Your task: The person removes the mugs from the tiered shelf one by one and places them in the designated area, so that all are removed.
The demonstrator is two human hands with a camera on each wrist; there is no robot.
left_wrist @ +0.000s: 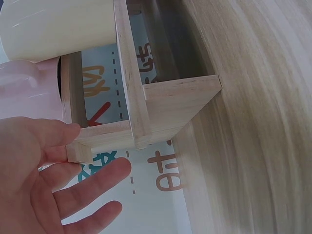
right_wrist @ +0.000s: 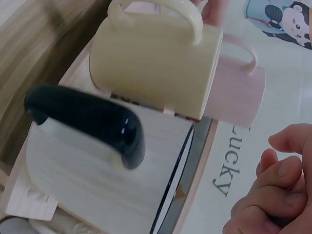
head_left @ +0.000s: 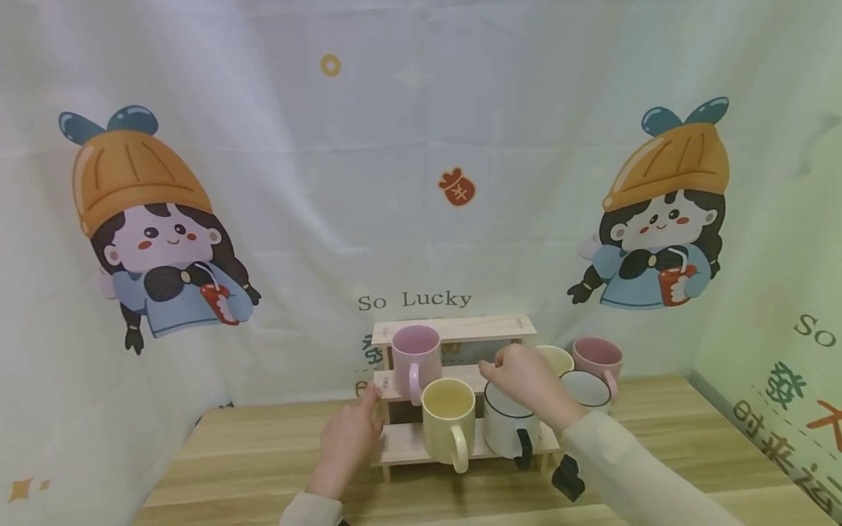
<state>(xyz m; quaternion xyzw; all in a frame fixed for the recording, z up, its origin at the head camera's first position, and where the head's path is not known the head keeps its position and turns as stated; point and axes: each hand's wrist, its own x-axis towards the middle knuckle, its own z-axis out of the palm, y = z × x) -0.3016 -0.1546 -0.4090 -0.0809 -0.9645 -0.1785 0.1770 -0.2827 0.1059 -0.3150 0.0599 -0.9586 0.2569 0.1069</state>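
In the head view my left hand (head_left: 349, 438) is at the left end of a three-tier wooden shelf (head_left: 454, 329). Its thumb touches the end of a board, the other fingers extended. My right hand (head_left: 526, 372) hovers over a white mug (head_left: 506, 431) with dark rim and handle, on the lowest tier. Those fingers curl loosely around nothing; the right wrist view shows them apart from the mugs. Left of the white mug stands a pale yellow mug (head_left: 447, 424). A lilac-pink mug (head_left: 421, 358) sits on the middle tier at the left.
Right of the shelf, partly behind my right arm, stand another pale yellow mug (head_left: 555, 358), a darker pink mug (head_left: 597, 358) and a white dark-rimmed mug (head_left: 585, 387). The wood-grain table (head_left: 263, 453) meets a printed cloth backdrop (head_left: 296, 219). A black object (head_left: 569, 478) shows below my right forearm.
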